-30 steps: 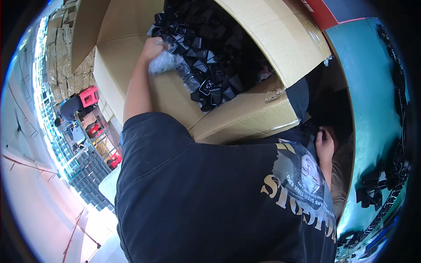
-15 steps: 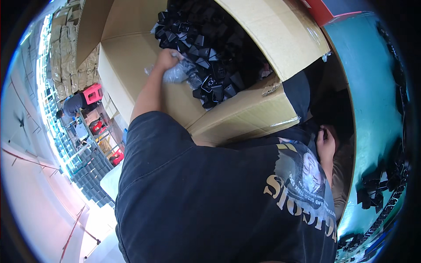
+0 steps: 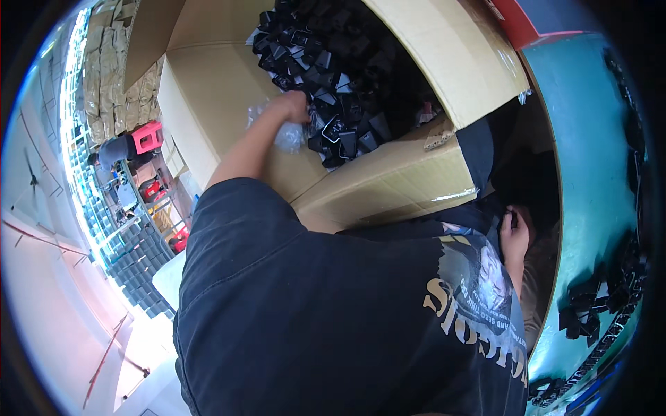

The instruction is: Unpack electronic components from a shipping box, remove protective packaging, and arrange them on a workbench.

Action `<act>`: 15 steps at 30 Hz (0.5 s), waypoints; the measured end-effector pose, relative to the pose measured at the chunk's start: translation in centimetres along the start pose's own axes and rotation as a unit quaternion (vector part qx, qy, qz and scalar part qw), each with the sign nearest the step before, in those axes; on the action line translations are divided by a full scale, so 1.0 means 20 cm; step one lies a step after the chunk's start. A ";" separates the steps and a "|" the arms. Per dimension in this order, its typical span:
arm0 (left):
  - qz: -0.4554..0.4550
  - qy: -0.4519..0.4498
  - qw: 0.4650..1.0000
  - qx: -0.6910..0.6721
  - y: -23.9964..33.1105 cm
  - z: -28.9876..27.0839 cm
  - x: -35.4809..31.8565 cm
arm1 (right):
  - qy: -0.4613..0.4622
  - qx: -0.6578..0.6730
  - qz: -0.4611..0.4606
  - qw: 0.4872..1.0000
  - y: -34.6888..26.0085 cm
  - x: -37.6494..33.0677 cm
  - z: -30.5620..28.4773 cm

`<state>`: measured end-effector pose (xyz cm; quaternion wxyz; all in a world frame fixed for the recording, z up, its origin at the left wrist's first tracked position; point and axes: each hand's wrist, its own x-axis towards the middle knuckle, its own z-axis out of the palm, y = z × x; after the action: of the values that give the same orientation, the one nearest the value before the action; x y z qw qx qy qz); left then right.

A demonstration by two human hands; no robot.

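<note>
My left hand [image 3: 291,107] is inside a large open cardboard box [image 3: 388,184], its fingers curled. Crumpled clear plastic [image 3: 288,137] shows under and beside the hand and seems caught in its grip; the fingertips are partly hidden. Right against the fingers lies a heap of small black parts [image 3: 322,76], some with grey or silvery faces. Low beside the box, near my lap, my right hand [image 3: 515,236] has its fingers bent together. Something small and dark may be between them, too shadowed to make out.
A green surface [image 3: 572,159] runs along the right, with black parts [image 3: 590,305] near its far edge. A red box [image 3: 513,21] stands at its upper end. Leftward are stacked brown packages [image 3: 104,76], a pink stool [image 3: 147,137] and a bent-over person [image 3: 116,151].
My left hand has moved right and slightly down over the black parts, and the plastic has shifted with it. My right hand stays nearly in place. The view has shifted slightly.
</note>
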<state>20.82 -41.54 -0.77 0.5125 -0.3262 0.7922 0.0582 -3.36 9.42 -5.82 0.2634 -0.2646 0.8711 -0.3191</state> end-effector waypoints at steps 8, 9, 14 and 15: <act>-0.104 0.077 0.991 -0.041 0.02 0.11 -0.02 | -0.008 -0.017 -0.007 1.000 0.01 0.03 0.00; -0.097 0.085 0.990 -0.055 -0.01 0.12 0.01 | -0.007 -0.017 -0.013 1.000 -0.01 0.03 -0.01; 0.003 0.117 0.988 -0.099 -0.22 0.02 0.02 | 0.004 -0.002 -0.008 1.000 -0.03 0.05 0.00; 0.005 0.123 0.983 -0.137 -0.23 -0.04 -0.04 | 0.003 0.008 0.004 1.000 -0.03 0.02 0.00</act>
<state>22.97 -45.15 1.40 0.3615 -0.3937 0.8354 0.1284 -3.42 8.69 -5.51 0.2638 -0.2579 0.8705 -0.3259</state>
